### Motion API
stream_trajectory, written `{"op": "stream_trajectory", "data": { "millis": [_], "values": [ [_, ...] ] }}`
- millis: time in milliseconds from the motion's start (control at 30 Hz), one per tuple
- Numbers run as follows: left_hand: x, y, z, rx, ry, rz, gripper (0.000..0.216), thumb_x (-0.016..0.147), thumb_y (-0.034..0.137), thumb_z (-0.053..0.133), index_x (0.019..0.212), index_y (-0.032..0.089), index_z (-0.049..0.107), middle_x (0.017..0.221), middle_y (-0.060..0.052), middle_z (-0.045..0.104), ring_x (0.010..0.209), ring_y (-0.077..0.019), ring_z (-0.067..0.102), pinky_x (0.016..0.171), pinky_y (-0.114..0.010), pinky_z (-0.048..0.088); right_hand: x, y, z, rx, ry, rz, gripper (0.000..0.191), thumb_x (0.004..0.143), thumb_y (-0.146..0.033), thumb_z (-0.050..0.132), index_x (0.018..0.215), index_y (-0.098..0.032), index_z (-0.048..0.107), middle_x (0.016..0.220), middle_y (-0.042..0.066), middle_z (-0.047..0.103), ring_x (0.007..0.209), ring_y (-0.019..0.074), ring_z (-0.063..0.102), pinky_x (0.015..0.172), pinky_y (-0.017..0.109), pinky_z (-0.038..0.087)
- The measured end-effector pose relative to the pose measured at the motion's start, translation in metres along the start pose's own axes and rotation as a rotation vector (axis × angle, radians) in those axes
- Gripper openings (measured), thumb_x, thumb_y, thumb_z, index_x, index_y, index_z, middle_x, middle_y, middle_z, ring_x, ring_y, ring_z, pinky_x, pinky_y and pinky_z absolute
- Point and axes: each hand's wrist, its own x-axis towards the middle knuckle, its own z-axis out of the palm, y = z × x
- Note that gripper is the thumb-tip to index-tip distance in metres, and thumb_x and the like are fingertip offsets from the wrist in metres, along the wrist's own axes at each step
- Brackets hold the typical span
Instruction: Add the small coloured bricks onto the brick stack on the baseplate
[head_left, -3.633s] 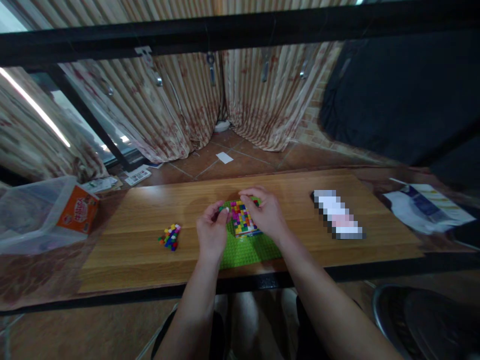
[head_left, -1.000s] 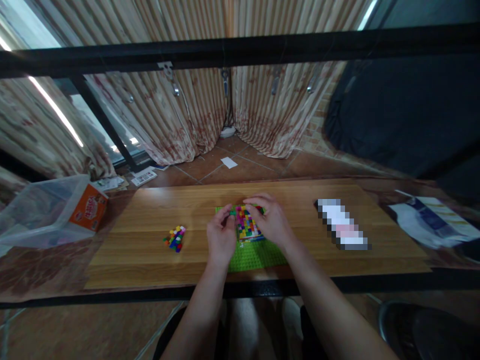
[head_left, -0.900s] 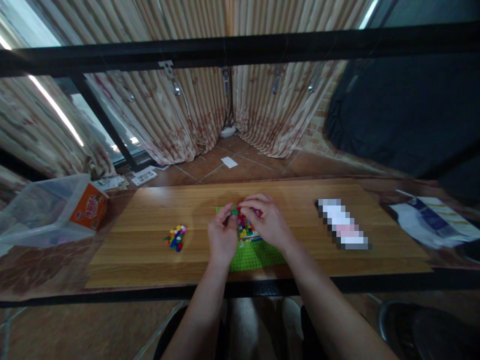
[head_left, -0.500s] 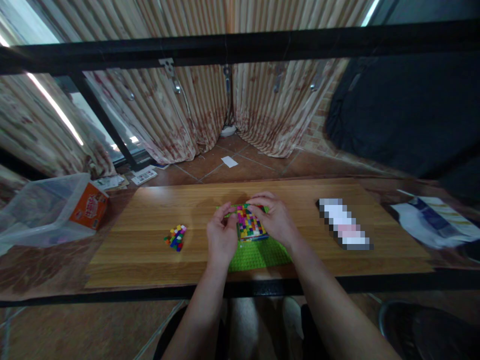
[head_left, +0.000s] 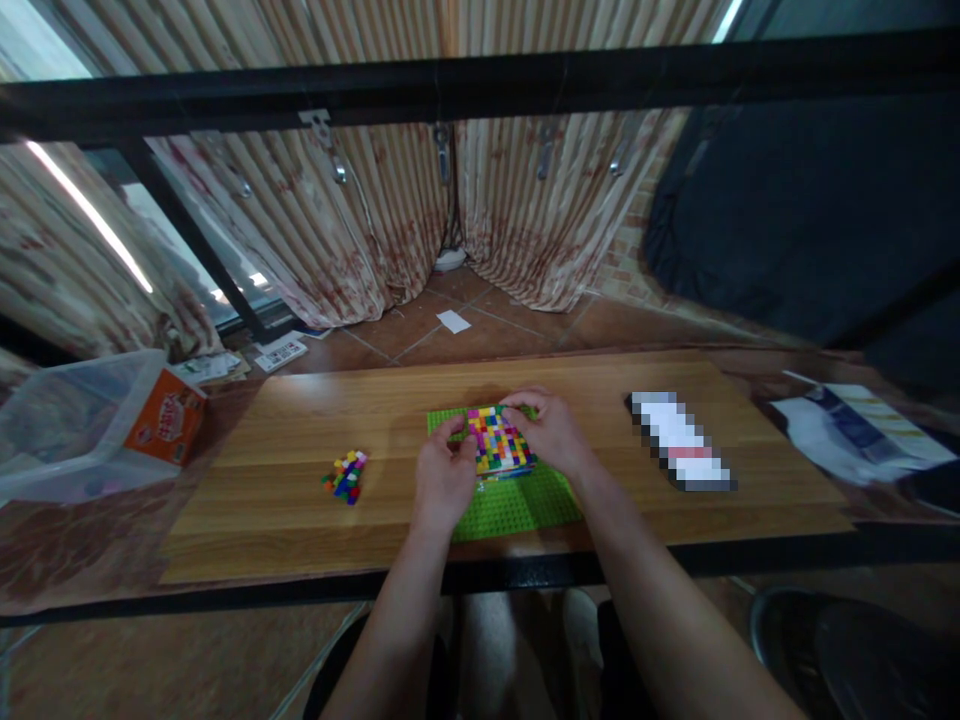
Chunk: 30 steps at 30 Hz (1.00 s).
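Observation:
A block of many small coloured toy bricks (head_left: 496, 441) rises from a green studded baseplate (head_left: 517, 512) at the front middle of the wooden board. At its left side, my left hand (head_left: 445, 470) has its thumb against the bricks and its fingers curled. My right hand (head_left: 546, 432) grips the block's far right corner, thumb toward the top. Whether a loose brick is pinched in either hand is too small to make out. To the left, a small heap of loose bricks (head_left: 346, 476) lies on the wood.
The wooden board (head_left: 255, 470) carries a pixelated, blurred-out object (head_left: 681, 442) on the right. A clear plastic bin (head_left: 90, 425) with an orange label stands at far left. Papers and packaging (head_left: 862, 435) lie beyond the board's right end. A black frame bar (head_left: 517, 575) runs along the front edge.
My hands have drawn a little apart at the block's far edge, so more of its top and the baseplate's far left corner show. The whole view has shifted slightly.

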Motion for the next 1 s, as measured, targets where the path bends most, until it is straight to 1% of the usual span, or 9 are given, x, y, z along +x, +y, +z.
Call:
{"op": "stream_trajectory", "data": {
  "millis": [133, 233, 400, 533, 667, 800, 933, 1000],
  "values": [
    [0.000, -0.001, -0.001, 0.006, -0.022, 0.010, 0.025, 0.079, 0.017, 0.065, 0.102, 0.019, 0.073, 0.095, -0.008, 0.076, 0.073, -0.0198, 0.069, 0.073, -0.034, 0.054, 0.000, 0.003, 0.001, 0.010, -0.007, 0.021, 0.015, 0.081, -0.021, 0.062, 0.086, -0.020, 0.076, 0.090, 0.007, 0.073, 0.086, 0.0196, 0.067, 0.081, 0.034, 0.051],
    [0.000, -0.002, 0.000, 0.021, -0.042, 0.000, 0.026, 0.080, 0.017, 0.063, 0.104, 0.019, 0.072, 0.094, -0.008, 0.076, 0.073, -0.0203, 0.069, 0.071, -0.034, 0.054, 0.001, 0.008, 0.004, 0.047, -0.030, 0.071, 0.016, 0.081, -0.024, 0.062, 0.088, -0.020, 0.076, 0.091, 0.006, 0.074, 0.083, 0.0191, 0.067, 0.077, 0.032, 0.051],
    [-0.002, 0.000, 0.000, 0.058, -0.085, 0.014, 0.029, 0.083, 0.015, 0.057, 0.109, 0.016, 0.070, 0.102, -0.010, 0.075, 0.079, -0.0200, 0.069, 0.076, -0.035, 0.054, 0.003, 0.010, 0.005, 0.096, -0.072, 0.166, 0.020, 0.079, -0.026, 0.061, 0.088, -0.020, 0.077, 0.084, 0.005, 0.076, 0.074, 0.0189, 0.066, 0.067, 0.030, 0.050],
    [-0.004, 0.002, 0.001, 0.091, -0.064, 0.016, 0.029, 0.083, 0.013, 0.056, 0.109, 0.016, 0.069, 0.104, -0.010, 0.074, 0.082, -0.0206, 0.069, 0.080, -0.036, 0.054, 0.004, 0.008, 0.005, 0.107, -0.070, 0.197, 0.018, 0.076, -0.025, 0.062, 0.084, -0.021, 0.078, 0.081, 0.002, 0.076, 0.070, 0.0177, 0.066, 0.064, 0.028, 0.049],
    [-0.004, 0.004, 0.002, 0.118, -0.055, 0.022, 0.029, 0.083, 0.013, 0.056, 0.109, 0.016, 0.070, 0.102, -0.010, 0.075, 0.082, -0.0218, 0.069, 0.080, -0.038, 0.054, 0.004, 0.005, 0.005, 0.122, -0.063, 0.223, 0.018, 0.075, -0.025, 0.062, 0.082, -0.021, 0.078, 0.076, 0.002, 0.076, 0.065, 0.0170, 0.065, 0.062, 0.027, 0.048],
    [-0.004, 0.004, 0.002, 0.119, -0.042, 0.045, 0.028, 0.083, 0.013, 0.057, 0.106, 0.017, 0.071, 0.101, -0.009, 0.075, 0.082, -0.0216, 0.069, 0.079, -0.037, 0.053, 0.003, 0.000, 0.006, 0.142, -0.045, 0.253, 0.019, 0.074, -0.024, 0.062, 0.083, -0.021, 0.078, 0.077, 0.001, 0.077, 0.063, 0.0168, 0.065, 0.062, 0.028, 0.048],
    [-0.003, 0.002, 0.001, 0.103, -0.027, 0.053, 0.026, 0.082, 0.013, 0.059, 0.104, 0.018, 0.072, 0.098, -0.008, 0.075, 0.078, -0.0204, 0.069, 0.075, -0.035, 0.054, 0.002, -0.003, 0.005, 0.144, -0.032, 0.259, 0.019, 0.074, -0.025, 0.062, 0.083, -0.022, 0.078, 0.074, 0.001, 0.077, 0.061, 0.0168, 0.065, 0.061, 0.028, 0.048],
    [-0.003, 0.001, 0.001, 0.081, -0.032, 0.047, 0.026, 0.081, 0.014, 0.060, 0.103, 0.018, 0.072, 0.096, -0.007, 0.076, 0.076, -0.0199, 0.069, 0.073, -0.033, 0.054, 0.001, -0.002, 0.006, 0.157, -0.030, 0.242, 0.019, 0.074, -0.025, 0.062, 0.083, -0.022, 0.078, 0.077, 0.001, 0.077, 0.065, 0.0175, 0.066, 0.064, 0.029, 0.050]
  ]
}}
